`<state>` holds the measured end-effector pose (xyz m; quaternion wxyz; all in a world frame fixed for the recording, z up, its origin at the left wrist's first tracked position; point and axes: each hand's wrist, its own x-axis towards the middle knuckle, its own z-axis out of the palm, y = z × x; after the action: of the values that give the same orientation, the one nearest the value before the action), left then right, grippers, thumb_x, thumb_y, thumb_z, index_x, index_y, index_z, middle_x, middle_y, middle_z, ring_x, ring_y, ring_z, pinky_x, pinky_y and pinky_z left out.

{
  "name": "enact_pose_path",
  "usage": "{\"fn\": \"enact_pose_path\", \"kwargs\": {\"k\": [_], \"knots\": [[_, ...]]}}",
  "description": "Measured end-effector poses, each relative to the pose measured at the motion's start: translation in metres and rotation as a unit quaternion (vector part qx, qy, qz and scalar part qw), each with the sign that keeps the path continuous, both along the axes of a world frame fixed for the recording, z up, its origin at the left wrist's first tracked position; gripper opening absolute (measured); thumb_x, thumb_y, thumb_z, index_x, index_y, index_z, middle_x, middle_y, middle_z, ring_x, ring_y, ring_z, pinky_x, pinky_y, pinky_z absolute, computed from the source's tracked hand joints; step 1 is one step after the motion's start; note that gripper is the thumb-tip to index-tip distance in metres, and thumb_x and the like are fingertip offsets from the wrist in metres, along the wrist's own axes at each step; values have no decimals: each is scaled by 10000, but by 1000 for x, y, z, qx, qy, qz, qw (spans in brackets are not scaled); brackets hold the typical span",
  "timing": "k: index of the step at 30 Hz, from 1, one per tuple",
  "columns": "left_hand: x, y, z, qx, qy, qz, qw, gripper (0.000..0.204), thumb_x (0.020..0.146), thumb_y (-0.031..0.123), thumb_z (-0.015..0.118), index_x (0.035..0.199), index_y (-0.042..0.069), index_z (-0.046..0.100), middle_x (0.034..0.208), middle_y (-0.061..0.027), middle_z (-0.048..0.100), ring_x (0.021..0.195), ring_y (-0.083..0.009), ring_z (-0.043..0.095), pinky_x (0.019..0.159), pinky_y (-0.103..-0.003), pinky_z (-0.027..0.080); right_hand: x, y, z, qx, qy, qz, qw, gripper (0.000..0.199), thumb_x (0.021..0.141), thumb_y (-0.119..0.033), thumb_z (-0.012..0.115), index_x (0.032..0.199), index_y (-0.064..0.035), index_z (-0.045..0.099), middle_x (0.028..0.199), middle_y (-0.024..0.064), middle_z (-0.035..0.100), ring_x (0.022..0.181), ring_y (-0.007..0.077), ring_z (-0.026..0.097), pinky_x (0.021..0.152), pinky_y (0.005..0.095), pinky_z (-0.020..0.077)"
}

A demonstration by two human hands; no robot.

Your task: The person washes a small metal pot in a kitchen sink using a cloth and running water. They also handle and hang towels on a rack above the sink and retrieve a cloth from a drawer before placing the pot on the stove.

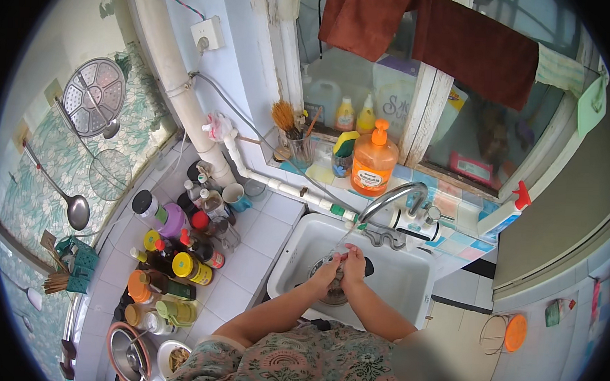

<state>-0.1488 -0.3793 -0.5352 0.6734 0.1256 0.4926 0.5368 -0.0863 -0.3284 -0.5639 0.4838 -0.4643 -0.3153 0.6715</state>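
Note:
Over the white sink [285,258], my left hand [324,273] and my right hand [353,267] are held close together with the fingers curled inward. A small greyish-brown thing seems to sit between them; its kind cannot be made out. A thin stream of water falls from the curved metal faucet [404,188] toward my fingers. Beneath my hands is a round vessel [334,297], mostly covered by them, with brownish contents. Its dark handle-like part [369,267] shows beside my right hand.
Several sauce bottles and jars [191,267] crowd the tiled counter [270,219] on the left. An orange pump bottle [374,159] stands on the ledge behind the sink, near a sponge [346,143]. A white spray bottle [505,214] is right of the faucet.

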Motion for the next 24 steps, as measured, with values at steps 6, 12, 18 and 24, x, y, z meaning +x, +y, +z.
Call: {"fn": "enact_pose_path", "kwargs": {"k": [6, 12, 18, 24], "knots": [[-39, -9, 0, 33, 31, -305, 951, 270, 847, 338, 618, 936, 94, 547, 754, 28, 515, 611, -47, 452, 500, -204, 332, 29, -6, 18, -31, 24, 177, 983, 244, 901, -249, 534, 1038, -47, 539, 862, 44, 544, 770, 139, 531, 658, 287, 466], [-26, -4, 33, 5, -89, -383, 919, 195, 833, 271, 625, 798, 117, 511, 635, 39, 444, 455, -28, 334, 390, -195, 220, 64, -11, 74, 44, 129, 317, 939, 322, 878, -158, 575, 1177, -56, 513, 1025, 82, 574, 851, 159, 586, 788, 291, 470], [-8, 3, 33, 17, 80, -427, 901, 246, 829, 292, 611, 758, 84, 501, 609, 0, 466, 440, -73, 376, 391, -224, 271, 71, -5, 61, -55, 234, 242, 940, 218, 914, -189, 519, 1063, -30, 529, 771, 35, 553, 665, 136, 535, 742, 300, 470], [-3, 6, 28, 224, 431, -468, 738, 457, 846, 432, 518, 843, -22, 572, 755, -199, 589, 754, -320, 576, 710, -387, 447, 65, 0, 51, -95, 125, 220, 963, 222, 931, -259, 486, 816, -69, 480, 595, -15, 402, 493, 99, 358, 643, 275, 432]]}}
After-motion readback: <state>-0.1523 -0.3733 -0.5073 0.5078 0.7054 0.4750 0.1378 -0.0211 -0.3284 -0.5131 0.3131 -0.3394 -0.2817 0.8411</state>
